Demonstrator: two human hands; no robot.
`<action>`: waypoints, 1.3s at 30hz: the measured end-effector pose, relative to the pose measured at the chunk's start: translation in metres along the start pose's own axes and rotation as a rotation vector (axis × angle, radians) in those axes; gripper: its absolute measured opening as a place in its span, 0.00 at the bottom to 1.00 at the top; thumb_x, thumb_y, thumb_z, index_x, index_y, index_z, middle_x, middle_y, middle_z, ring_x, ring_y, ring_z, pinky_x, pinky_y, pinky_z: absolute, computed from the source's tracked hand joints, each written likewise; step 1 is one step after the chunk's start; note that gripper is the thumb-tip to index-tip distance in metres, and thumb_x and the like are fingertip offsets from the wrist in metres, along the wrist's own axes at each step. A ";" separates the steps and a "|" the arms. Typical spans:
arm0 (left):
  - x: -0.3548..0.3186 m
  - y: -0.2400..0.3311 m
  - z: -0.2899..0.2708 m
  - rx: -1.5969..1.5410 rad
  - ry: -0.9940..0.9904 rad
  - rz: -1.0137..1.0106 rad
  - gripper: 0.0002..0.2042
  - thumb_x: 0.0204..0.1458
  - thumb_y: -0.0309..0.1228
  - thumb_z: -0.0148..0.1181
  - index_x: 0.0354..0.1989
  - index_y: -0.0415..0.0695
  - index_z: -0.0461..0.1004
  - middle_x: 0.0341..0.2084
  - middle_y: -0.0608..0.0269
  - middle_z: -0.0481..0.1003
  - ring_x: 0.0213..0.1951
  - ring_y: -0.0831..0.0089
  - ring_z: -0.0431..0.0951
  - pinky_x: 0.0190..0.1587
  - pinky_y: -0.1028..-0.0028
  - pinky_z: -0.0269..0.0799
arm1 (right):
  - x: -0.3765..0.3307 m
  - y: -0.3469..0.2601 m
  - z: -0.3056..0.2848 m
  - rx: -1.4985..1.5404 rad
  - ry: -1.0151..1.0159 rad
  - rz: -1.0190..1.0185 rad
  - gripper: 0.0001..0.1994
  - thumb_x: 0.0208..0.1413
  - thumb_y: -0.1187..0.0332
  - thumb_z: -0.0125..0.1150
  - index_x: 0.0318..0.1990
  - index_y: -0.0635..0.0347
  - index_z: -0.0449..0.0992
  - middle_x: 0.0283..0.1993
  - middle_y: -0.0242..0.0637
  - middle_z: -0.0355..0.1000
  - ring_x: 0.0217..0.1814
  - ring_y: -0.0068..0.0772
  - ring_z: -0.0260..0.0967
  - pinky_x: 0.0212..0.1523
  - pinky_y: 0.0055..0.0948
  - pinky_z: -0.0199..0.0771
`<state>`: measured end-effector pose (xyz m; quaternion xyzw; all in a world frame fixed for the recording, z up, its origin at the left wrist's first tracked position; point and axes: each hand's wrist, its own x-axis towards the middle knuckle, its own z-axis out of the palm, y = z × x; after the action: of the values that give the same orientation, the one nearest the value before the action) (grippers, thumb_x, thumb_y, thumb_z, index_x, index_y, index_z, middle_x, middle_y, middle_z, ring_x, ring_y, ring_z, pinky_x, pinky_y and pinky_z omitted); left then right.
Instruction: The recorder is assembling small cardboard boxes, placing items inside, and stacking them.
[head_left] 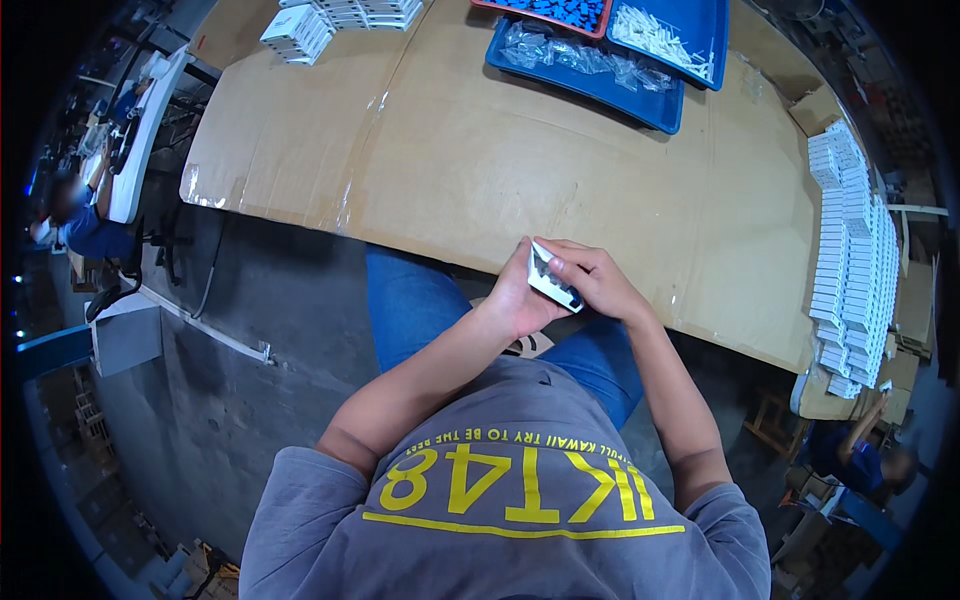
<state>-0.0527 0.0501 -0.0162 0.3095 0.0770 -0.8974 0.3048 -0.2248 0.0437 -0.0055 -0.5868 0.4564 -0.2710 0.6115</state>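
I have a small white rectangular box with dark contents showing in its face (553, 289) between my two hands, just at the near edge of a wide table covered in brown cardboard (450, 190) and above my lap in blue jeans (405, 300). My left hand (512, 302) cups the box from its left side and underneath, the fingers curled in against it, though most of them are hidden and I can't tell exactly how they lie. My right hand (607, 287) comes in from the other side, thumb laid across the dark face and fingers bent close together over the upper edge, so it too has hold of the box, with little gap. Well beyond my fingers, slightly to the right, a blue plastic tray (640, 106) holds crumpled clear plastic bags (585, 55); over its far side sit a red plastic tray of small blue pieces (540, 20) and another blue tray of slender white pieces (706, 30). Far to the right of my fingers rise tall stacks of small white boxes (850, 260), and far off to the left are more white stacked boxes (298, 35).
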 end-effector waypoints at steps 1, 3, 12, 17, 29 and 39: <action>-0.001 0.000 0.002 -0.003 0.021 -0.004 0.33 0.72 0.61 0.30 0.72 0.48 0.59 0.66 0.50 0.66 0.68 0.52 0.69 0.69 0.42 0.64 | -0.002 -0.003 0.002 -0.001 -0.001 0.000 0.20 0.71 0.63 0.57 0.65 0.63 0.76 0.66 0.45 0.75 0.64 0.36 0.72 0.66 0.32 0.69; -0.003 0.000 0.003 0.008 0.025 -0.003 0.33 0.72 0.61 0.29 0.72 0.48 0.60 0.66 0.49 0.66 0.68 0.52 0.69 0.69 0.41 0.64 | -0.008 -0.010 0.005 -0.112 -0.016 -0.074 0.22 0.70 0.64 0.58 0.68 0.63 0.74 0.69 0.47 0.72 0.69 0.41 0.70 0.69 0.35 0.66; -0.007 -0.007 0.004 0.075 0.064 0.051 0.30 0.74 0.58 0.27 0.68 0.51 0.64 0.61 0.54 0.71 0.63 0.57 0.72 0.65 0.45 0.67 | -0.025 -0.004 0.008 -0.152 -0.022 -0.159 0.30 0.67 0.62 0.62 0.75 0.57 0.65 0.78 0.48 0.61 0.81 0.50 0.56 0.77 0.40 0.55; -0.009 -0.007 0.004 0.126 0.029 0.176 0.31 0.73 0.59 0.29 0.69 0.50 0.64 0.60 0.57 0.72 0.62 0.60 0.73 0.64 0.53 0.70 | -0.023 -0.016 0.006 -0.193 -0.044 -0.214 0.34 0.64 0.61 0.65 0.76 0.54 0.64 0.80 0.45 0.57 0.83 0.51 0.51 0.79 0.42 0.52; -0.069 0.010 0.055 0.596 -0.271 0.395 0.26 0.72 0.44 0.51 0.70 0.38 0.63 0.58 0.55 0.74 0.57 0.71 0.78 0.58 0.71 0.76 | -0.046 -0.094 -0.002 0.048 0.245 -0.445 0.30 0.63 0.67 0.69 0.71 0.63 0.70 0.78 0.49 0.62 0.75 0.42 0.66 0.74 0.42 0.64; -0.093 0.019 0.064 0.884 -0.344 0.570 0.26 0.69 0.31 0.60 0.71 0.33 0.64 0.59 0.55 0.76 0.59 0.72 0.76 0.63 0.70 0.72 | -0.063 -0.092 -0.007 0.378 0.321 -0.252 0.17 0.64 0.71 0.69 0.57 0.70 0.77 0.55 0.41 0.80 0.54 0.26 0.78 0.55 0.26 0.78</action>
<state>-0.0159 0.0602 0.0922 0.2656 -0.4450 -0.7638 0.3848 -0.2397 0.0801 0.0995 -0.4641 0.4124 -0.5148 0.5913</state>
